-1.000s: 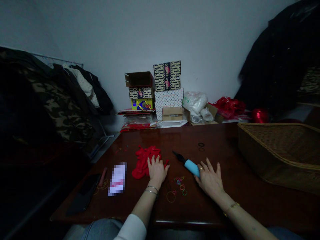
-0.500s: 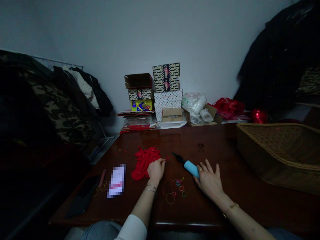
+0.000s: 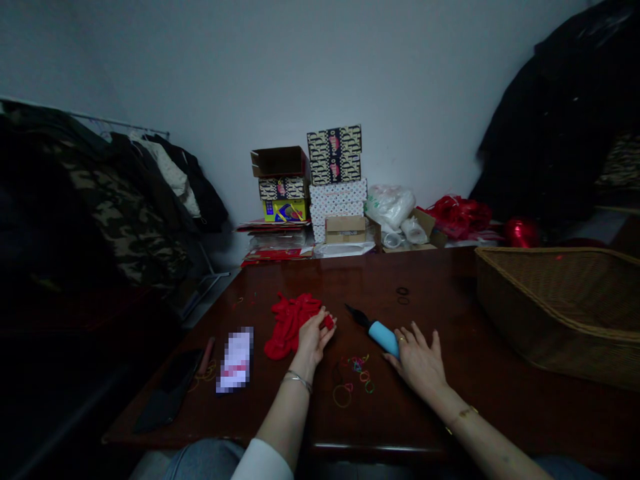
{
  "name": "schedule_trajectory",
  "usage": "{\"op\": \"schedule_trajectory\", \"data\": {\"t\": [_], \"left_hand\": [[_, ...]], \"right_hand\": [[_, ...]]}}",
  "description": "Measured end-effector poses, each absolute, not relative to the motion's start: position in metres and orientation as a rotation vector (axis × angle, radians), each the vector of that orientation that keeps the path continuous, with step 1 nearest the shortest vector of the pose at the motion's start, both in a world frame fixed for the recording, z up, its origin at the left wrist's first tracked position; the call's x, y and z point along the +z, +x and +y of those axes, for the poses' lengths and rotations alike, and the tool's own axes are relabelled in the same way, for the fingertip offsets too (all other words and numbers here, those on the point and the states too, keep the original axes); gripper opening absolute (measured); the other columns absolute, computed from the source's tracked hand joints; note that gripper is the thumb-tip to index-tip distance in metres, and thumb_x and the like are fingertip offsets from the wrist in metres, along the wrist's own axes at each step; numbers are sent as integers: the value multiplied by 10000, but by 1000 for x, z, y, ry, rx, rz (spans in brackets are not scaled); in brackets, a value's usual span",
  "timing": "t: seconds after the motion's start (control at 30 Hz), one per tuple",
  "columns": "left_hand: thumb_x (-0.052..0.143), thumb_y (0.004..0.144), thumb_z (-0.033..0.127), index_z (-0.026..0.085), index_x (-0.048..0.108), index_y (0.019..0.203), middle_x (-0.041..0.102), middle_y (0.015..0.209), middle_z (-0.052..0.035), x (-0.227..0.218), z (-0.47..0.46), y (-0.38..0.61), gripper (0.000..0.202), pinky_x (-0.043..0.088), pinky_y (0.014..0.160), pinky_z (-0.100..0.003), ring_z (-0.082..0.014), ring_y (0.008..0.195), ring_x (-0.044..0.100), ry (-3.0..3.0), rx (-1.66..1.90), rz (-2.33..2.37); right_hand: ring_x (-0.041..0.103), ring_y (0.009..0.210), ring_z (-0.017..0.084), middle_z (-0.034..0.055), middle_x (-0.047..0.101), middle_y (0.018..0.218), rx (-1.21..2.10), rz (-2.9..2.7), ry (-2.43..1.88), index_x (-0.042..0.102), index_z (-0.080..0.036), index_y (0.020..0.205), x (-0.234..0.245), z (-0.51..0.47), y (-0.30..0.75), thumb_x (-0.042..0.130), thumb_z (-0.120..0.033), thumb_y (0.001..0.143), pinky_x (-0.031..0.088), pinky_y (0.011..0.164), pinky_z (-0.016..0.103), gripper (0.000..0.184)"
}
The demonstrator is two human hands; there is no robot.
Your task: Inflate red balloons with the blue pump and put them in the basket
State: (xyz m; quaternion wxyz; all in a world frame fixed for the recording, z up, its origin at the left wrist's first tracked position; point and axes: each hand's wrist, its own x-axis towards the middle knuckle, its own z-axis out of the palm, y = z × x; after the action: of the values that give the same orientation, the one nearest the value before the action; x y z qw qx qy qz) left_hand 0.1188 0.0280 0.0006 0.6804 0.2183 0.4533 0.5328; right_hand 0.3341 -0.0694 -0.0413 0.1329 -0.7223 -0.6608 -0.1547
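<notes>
A pile of limp red balloons (image 3: 291, 327) lies left of centre on the dark wooden table. My left hand (image 3: 311, 339) is beside the pile's right edge, turned partly palm up, with a small red balloon (image 3: 328, 322) between its curled fingers. To the right lies a balloon hand pump (image 3: 384, 337), light blue with a black nozzle pointing away to the left. Against the pump's near end rests my right hand (image 3: 421, 363), its fingers spread flat. Small coloured rubber bands (image 3: 359, 367) are scattered between my hands.
A large wicker basket (image 3: 525, 313) stands at the right. Two dark hair ties (image 3: 403, 296) lie farther back. On the left are a black phone-like slab (image 3: 170, 390) and a blurred white packet (image 3: 235, 360). Stacked boxes (image 3: 337, 200) stand behind the table.
My left hand has rolled from palm down towards palm up, and the red piece at its fingertips now sits within the fingers. My right hand and the pump have barely moved.
</notes>
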Motion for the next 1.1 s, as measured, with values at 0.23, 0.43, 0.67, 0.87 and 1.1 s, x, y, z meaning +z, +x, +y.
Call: {"op": "schedule_trajectory", "data": {"t": [0.23, 0.43, 0.67, 0.87, 1.1], "left_hand": [[540, 801, -28, 110, 603, 857, 680, 817, -94, -2, 29, 129, 162, 567, 694, -243, -148, 735, 686, 282, 1332, 913], [535, 814, -11, 129, 602, 829, 672, 810, -70, 1, 45, 122, 156, 566, 727, -255, -132, 730, 678, 181, 1483, 889], [556, 807, 7, 146, 625, 795, 685, 872, -67, 8, 54, 118, 156, 539, 745, -236, -117, 753, 669, 192, 1563, 944], [566, 799, 8, 155, 631, 808, 688, 896, -69, 5, 56, 121, 161, 524, 730, -241, -111, 728, 668, 269, 1588, 959], [647, 767, 64, 158, 639, 827, 686, 952, -79, 3, 51, 131, 112, 511, 725, -253, -121, 751, 673, 411, 1588, 1021]], "right_hand": [[594, 920, 272, 111, 655, 950, -429, -1909, -2059, 571, -146, 1133, -31, -72, 336, 541, -312, 816, 245, 1005, 539, 359], [616, 909, 180, 49, 633, 1054, -339, -2028, -1842, 479, -219, 1242, -12, -81, 337, 473, -428, 856, 292, 1022, 417, 439], [622, 883, 199, 57, 645, 1025, -309, -2037, -1653, 509, -216, 1209, -1, -94, 333, 511, -393, 829, 307, 1000, 473, 419], [623, 899, 204, 58, 645, 1031, -293, -2037, -1680, 515, -219, 1200, 0, -96, 332, 516, -381, 826, 298, 1007, 477, 407], [620, 904, 210, 69, 643, 1048, -281, -2032, -1698, 511, -207, 1207, -3, -95, 332, 503, -381, 832, 299, 999, 475, 414]]}}
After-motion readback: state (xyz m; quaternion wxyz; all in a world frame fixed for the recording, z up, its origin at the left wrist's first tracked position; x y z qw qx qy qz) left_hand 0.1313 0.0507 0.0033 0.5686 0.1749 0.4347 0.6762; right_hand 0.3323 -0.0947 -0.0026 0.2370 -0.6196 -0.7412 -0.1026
